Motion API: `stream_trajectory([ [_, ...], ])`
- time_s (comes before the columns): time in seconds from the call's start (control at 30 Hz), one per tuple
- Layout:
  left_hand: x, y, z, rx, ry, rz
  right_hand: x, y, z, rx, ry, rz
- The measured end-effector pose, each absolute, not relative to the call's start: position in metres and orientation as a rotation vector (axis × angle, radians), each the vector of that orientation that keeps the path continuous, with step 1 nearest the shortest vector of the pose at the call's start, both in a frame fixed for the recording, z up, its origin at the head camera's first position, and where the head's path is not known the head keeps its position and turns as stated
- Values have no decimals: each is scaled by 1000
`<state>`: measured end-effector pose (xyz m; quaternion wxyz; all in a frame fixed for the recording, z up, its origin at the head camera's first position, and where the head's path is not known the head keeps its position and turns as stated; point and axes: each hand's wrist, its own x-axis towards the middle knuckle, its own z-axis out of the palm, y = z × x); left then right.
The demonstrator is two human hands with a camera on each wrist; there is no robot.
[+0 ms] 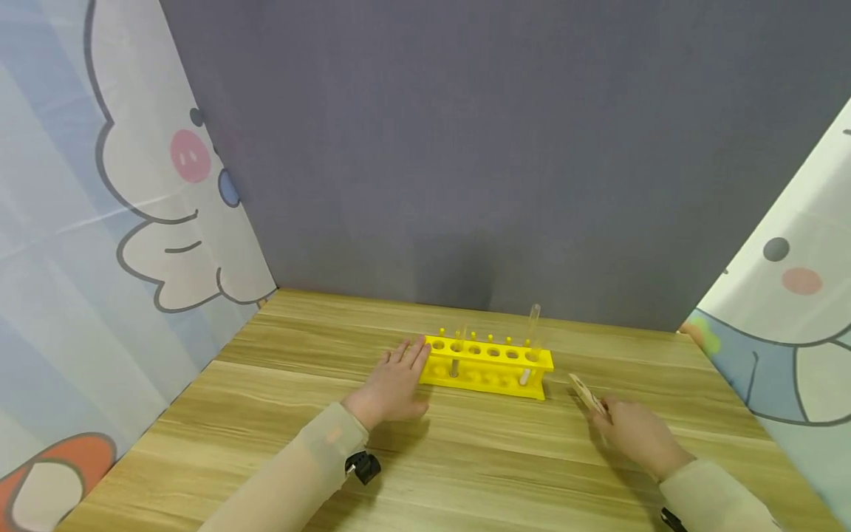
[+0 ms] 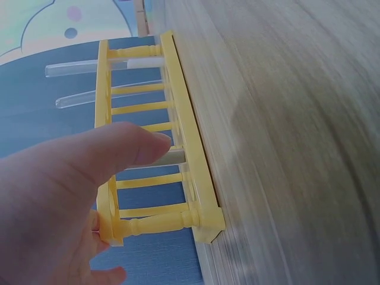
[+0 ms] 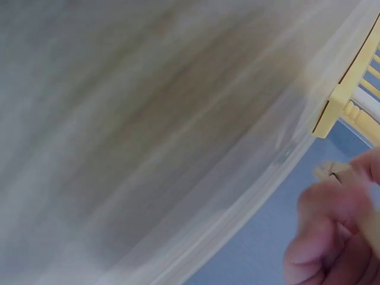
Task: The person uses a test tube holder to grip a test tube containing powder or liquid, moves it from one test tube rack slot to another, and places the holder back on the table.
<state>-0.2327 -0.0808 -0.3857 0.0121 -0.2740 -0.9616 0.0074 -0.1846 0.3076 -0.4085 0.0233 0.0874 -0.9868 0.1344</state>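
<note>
A yellow test tube rack [image 1: 488, 388] stands on the wooden table. At its right end a clear test tube [image 1: 535, 321] with white contents rises from a hole; a second test tube [image 1: 455, 367] with greyish contents stands near the left end. My left hand [image 1: 392, 384] touches the rack's left end with extended fingers. In the left wrist view its thumb [image 2: 127, 145] crosses in front of the greyish tube, and another clear tube [image 2: 77, 100] shows beyond. To the rack's right, my right hand [image 1: 634, 436] grips a wooden test tube clamp [image 1: 583, 391], its tip apart from the rack.
A dark grey panel [image 1: 492, 162] stands upright behind the table [image 1: 465, 458]. Printed cartoon curtains hang along the left side [image 1: 60, 295] and the right side [image 1: 798, 325]. Small yellow pegs [image 1: 490, 338] stick up along the rack's back.
</note>
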Motion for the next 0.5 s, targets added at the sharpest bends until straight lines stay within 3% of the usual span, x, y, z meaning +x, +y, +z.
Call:
stream_trajectory([
  [0.5, -233, -81, -385, -863, -2988, 45, -180, 307, -405, 320, -2978, 364],
])
